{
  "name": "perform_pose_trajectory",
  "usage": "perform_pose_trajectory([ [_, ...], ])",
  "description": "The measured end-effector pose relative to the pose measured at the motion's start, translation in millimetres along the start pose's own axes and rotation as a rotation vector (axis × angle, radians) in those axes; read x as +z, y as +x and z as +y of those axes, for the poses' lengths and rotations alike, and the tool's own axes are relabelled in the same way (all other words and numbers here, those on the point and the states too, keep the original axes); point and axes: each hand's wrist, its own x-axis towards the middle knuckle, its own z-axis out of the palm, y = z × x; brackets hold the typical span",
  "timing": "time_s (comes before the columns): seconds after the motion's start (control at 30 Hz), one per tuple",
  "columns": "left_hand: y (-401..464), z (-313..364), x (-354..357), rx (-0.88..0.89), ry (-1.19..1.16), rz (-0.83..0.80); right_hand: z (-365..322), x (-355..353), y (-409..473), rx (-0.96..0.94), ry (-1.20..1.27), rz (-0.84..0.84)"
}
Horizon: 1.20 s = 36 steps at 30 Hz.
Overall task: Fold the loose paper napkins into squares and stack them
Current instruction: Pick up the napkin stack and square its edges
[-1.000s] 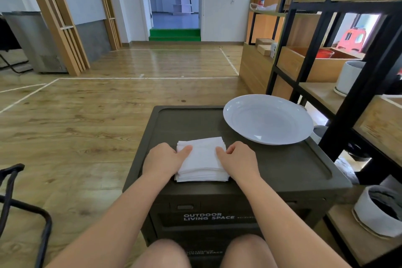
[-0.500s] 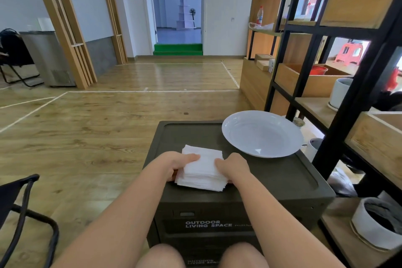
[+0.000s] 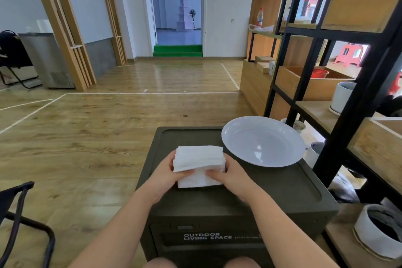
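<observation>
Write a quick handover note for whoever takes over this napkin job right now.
Left hand and right hand grip the napkin stack from either side, tilted up with its near edge resting on the box. White plate sits empty at the box's far right. Napkins look folded and gathered. Left: square the stack and set it down flat.

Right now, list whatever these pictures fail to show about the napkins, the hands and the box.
- Napkins: the count is unreadable, since the layers blur together in the head view.
- Left hand and right hand: the fingers behind the napkins are hidden by the paper.
- Box: its lower front is cut off by the frame's bottom edge and the knees.
- Box label: the small print beside the large words is too small to read.
</observation>
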Motion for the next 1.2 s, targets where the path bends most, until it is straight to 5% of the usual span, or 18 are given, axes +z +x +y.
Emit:
perform_pose_trajectory([
  [0.53, 12, -6, 6, 0.219, 0.249, -0.093, 11, -4, 11, -0.144, -0.109, -0.012],
  [0.83, 14, -14, 0, 0.147, 0.35, -0.087, 8, -10, 9, -0.084, -0.19, -0.052],
  [1.03, 16, 4, -1, -0.035, 0.18, 0.038, -6, -9, 13, 0.054, 0.034, -0.01],
  [1.2, 23, 21, 3, -0.438, -0.04, -0.08, -19, -14, 17, 0.312, 0.275, -0.003],
])
